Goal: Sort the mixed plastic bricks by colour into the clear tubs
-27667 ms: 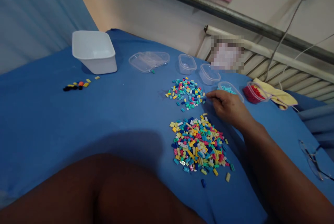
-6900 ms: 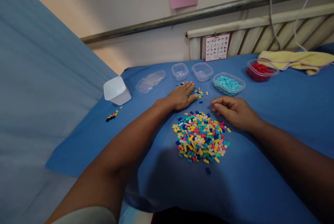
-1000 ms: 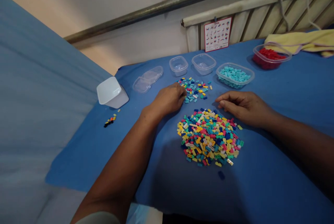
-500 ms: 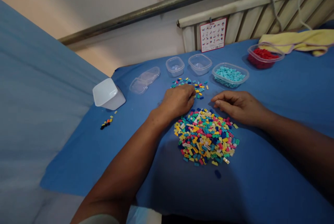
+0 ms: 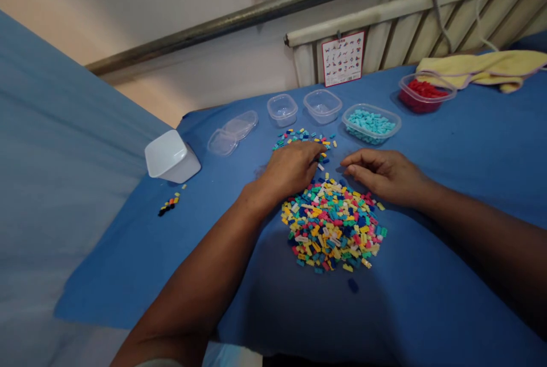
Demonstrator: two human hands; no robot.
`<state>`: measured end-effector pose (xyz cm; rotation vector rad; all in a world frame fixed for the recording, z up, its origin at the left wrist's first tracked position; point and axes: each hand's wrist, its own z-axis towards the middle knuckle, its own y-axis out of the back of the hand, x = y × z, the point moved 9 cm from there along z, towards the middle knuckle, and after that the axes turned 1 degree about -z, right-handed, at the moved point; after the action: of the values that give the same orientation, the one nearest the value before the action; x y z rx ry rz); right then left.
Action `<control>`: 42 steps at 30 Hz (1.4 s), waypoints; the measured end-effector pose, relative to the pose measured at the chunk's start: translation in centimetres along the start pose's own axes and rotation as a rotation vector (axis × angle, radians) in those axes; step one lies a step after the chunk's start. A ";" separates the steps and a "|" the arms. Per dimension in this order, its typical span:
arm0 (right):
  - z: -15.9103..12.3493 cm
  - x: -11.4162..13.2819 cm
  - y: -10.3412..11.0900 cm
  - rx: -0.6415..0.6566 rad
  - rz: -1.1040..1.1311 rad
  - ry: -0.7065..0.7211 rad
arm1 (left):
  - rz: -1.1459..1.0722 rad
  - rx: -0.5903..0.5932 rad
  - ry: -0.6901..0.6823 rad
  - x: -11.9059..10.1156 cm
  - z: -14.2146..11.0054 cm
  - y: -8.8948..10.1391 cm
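My left hand lies palm down on the near side of a small scatter of coloured bricks, fingers stretched over them and holding nothing. My right hand rests on the blue cloth at the far right edge of the big heap of mixed bricks. Its fingers are bent together with the thumb against the fingertips, and whatever is in them is hidden. Behind the hands stands a clear tub of light blue bricks.
Two empty clear tubs and loose lids stand at the back, with a tub of red bricks and a yellow cloth at right. A white tub and a row of dark bricks lie left.
My left hand has slid from the left side of the small scatter onto it and toward the big heap, dragging bricks nearer. My right hand has barely moved.
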<state>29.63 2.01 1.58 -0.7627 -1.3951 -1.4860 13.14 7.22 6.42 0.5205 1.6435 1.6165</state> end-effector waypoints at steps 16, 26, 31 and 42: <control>0.1 0.0 0.0 0.019 -0.024 0.011 | -0.006 -0.035 -0.111 -1.2 0.8 -1.0; 0.2 0.1 -0.2 -0.007 0.051 0.055 | -0.047 -0.032 -0.183 -1.8 0.7 -1.5; -0.1 0.1 0.1 -0.006 -0.057 0.103 | -0.168 -0.043 -0.201 -2.0 0.6 -1.2; -0.2 1.7 -0.7 0.078 -0.349 0.301 | 0.042 -0.030 -0.126 -1.3 0.5 -0.7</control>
<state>28.40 1.41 2.83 -0.2375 -1.3895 -1.7188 14.45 6.49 6.12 0.6325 1.5219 1.6033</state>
